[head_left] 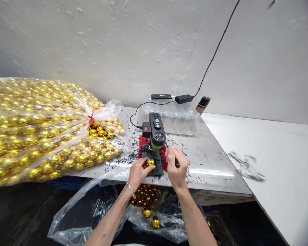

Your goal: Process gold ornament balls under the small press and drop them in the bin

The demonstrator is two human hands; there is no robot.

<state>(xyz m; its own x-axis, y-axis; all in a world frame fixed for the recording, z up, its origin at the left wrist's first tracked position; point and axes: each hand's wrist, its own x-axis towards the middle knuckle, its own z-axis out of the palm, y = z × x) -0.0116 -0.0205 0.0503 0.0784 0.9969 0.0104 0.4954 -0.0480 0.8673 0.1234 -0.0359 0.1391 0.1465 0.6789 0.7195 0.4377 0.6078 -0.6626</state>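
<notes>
The left hand [138, 173] is pinching a gold ball [150, 162] between thumb and fingers, clamped on its sides; the ball is sitting over the dark base plate [157, 169], just below the head of the black machine [157, 131]. The right hand [177, 167] is gripping the black-ended lever [177, 164] at the machine's right side, its fingers curling closed around the handle. A pale bracelet [130, 190] is circling the left wrist.

Beneath the base plate, a red mat [164, 157] is showing. Small black pieces [179, 139] are lying scattered over the metal tabletop [212, 157]. Behind the machine, a clear tray [173, 118] is holding transparent items, with a power adapter [184, 99] and a flat black bar [161, 96] lying near its back edge; a dark-capped can [203, 105] is leaning beside it.

To the left, a large clear bag [38, 136] is bulging with gold balls, a red tie [91, 118] cinching its neck. Below the table's front edge, an open plastic bag [77, 218] is hanging near more gold balls [146, 195]. To the right, white gloves [247, 167] are lying on a white surface [279, 150].
</notes>
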